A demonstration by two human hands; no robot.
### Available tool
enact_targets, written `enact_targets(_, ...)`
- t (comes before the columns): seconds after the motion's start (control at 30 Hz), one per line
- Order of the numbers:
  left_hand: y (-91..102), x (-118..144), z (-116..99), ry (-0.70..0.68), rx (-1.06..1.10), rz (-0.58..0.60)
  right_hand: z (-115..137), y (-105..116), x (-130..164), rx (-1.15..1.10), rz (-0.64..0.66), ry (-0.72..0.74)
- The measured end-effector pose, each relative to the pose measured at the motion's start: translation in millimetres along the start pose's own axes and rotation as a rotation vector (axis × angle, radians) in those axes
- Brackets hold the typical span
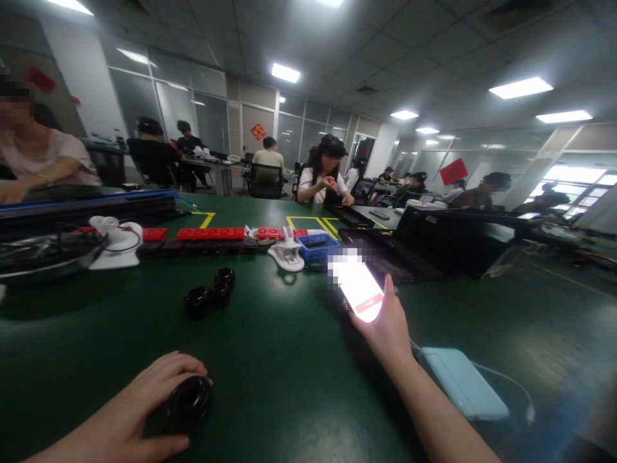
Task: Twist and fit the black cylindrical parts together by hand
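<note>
On the green tabletop (270, 386), my left hand (149, 392) curls round a glossy black ring (190, 400), thumb in front and fingers behind. Whether more than one ring is in this grip I cannot tell. Similar black rings (198, 298) lie together farther up the table. My right hand (388, 325) grips a smartphone (361, 289), its bright screen turned up toward me and its top part blurred out. Beside my right forearm lies a light blue power bank (463, 384) with a white cable (518, 389).
Across the table runs a row of red blocks (211, 233). Near it are a white stand (286, 254), a blue bin (318, 246) and a round metal tray (41, 273). Black panels (434, 241) stand at right. A person (325, 170) sits opposite; others work around the room.
</note>
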State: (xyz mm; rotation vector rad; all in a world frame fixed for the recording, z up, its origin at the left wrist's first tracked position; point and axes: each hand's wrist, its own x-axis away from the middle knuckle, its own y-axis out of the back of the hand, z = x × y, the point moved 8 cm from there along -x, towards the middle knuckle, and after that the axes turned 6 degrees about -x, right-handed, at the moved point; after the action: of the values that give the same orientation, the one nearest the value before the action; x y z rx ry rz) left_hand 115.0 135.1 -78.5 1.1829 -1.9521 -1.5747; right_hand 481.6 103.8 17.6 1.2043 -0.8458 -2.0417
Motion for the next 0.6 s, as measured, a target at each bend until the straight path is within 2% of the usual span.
enact_targets(0.1, 1.3, -0.9, -4.1, -0.031, 0.118, 0.065, -4.2, -4.9, -1.5, 0.044, 0.041, -0.016)
enact_targets(0.23, 5.8, -1.6, -4.0, 0.01, 0.144, 0.096, -10.5, -10.4, -1.6, 0.088, 0.085, -0.068)
enact_targets(0.43, 9.7, -4.0, -15.4, -0.01, 0.127, 0.288, -19.7, -13.8, -2.1, 0.041, 0.109, -0.142)
enact_targets(0.53, 14.2, -5.6, -20.9, -0.018, 0.124, 0.281, -27.5, -17.4, -3.3, -0.014, 0.17, -0.21)
enact_targets(0.6, 15.4, -6.0, -22.5, -0.031, 0.13, 0.225, -32.4, -18.7, -3.9, -0.04, 0.204, -0.251)
